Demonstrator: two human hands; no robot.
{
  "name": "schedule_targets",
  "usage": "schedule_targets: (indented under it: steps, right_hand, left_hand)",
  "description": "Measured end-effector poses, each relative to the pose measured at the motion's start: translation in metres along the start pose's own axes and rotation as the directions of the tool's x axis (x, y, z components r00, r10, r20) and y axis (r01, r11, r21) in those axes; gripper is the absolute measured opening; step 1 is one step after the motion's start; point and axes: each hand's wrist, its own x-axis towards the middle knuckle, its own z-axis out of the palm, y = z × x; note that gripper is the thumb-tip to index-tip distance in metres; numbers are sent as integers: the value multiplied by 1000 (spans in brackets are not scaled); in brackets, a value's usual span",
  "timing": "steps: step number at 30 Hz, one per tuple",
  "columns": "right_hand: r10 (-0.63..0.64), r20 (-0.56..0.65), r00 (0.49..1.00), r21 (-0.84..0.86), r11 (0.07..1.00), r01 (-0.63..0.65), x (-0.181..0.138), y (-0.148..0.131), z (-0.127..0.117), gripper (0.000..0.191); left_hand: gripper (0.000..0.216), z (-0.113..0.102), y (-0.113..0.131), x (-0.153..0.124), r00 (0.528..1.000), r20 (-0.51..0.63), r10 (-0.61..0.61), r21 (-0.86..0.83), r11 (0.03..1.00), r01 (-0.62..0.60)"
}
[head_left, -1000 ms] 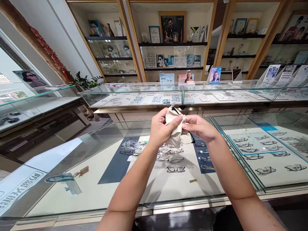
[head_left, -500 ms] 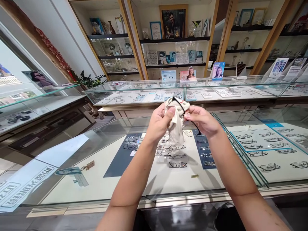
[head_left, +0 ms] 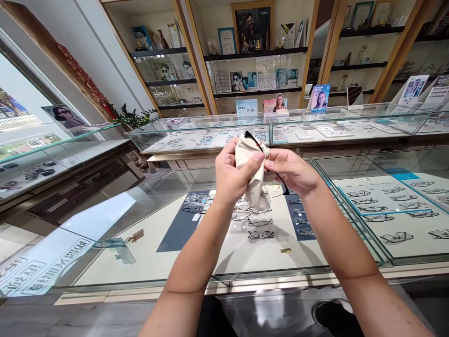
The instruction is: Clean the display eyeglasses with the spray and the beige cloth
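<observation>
I had left fingers (head_left: 254, 164) closed on cream cloth (head_left: 257, 187) | right fingers (head_left: 278, 165) pinched tight on black glasses (head_left: 285, 188), cloth wrapped around part | both above glass table (head_left: 266, 283)

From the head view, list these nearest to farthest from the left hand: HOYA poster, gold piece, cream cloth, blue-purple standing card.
1. Cream cloth: held in the left hand.
2. Gold piece: below, in the near showcase.
3. Blue-purple standing card: on the far counter.
4. HOYA poster: on shelving behind that counter.
</observation>
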Motion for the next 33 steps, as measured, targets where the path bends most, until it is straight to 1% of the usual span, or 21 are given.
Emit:
schedule_targets:
  steps: [4, 7, 11, 14, 19, 23, 26, 28, 30, 33]
  right_hand:
    - [-16, 68, 998, -55, 998, 20, 3, 5, 3, 36]
    - [-21, 85, 996, -123, 992, 31, 2, 8, 0, 33]
    - [23, 128, 991, -152, 988, -3, -3, 7, -8, 30]
    - [28, 141, 990, -162, 987, -5, -5, 5, -12, 30]
    - [12, 105, 994, -189, 982, 8, -5, 2, -13, 32]
    - [36, 147, 989, -215, 977, -4, -8, -2, -13, 34]
    - [20, 143, 990, -181, 984, 6, -12, -6, -9, 33]
    - [-25, 107, 994, -162, 986, 42, -15, -10, -5, 32]
    - [-76, 61, 995, -169, 982, 85, -17, -15, -1, 32]
    - [-114, -7, 993, -180, 977, 111, -19, -21, 4, 31]
  left_hand:
    - [48, 4, 5, -3, 994, -97, 52, 58, 997, -46]
    - [50, 10, 8, -7, 988, -149, 50, 50, 998, -43]
    - [57, 19, 9, -11, 986, -168, 13, 35, 999, -7]
    - [59, 23, 9, -12, 984, -180, 3, 36, 999, 3]
    - [59, 26, 8, -14, 981, -194, -2, 35, 999, 8]
    - [62, 27, 9, -18, 978, -211, -5, 33, 999, 12]
    - [62, 25, 10, -20, 983, -182, -4, 33, 999, 10]
    - [62, 22, 12, -19, 990, -141, -19, 9, 1000, 21]
    - [61, 20, 13, -17, 996, -87, -30, -25, 999, 28]
    - [54, 18, 14, -13, 1000, 10, 2, -45, 999, -1]
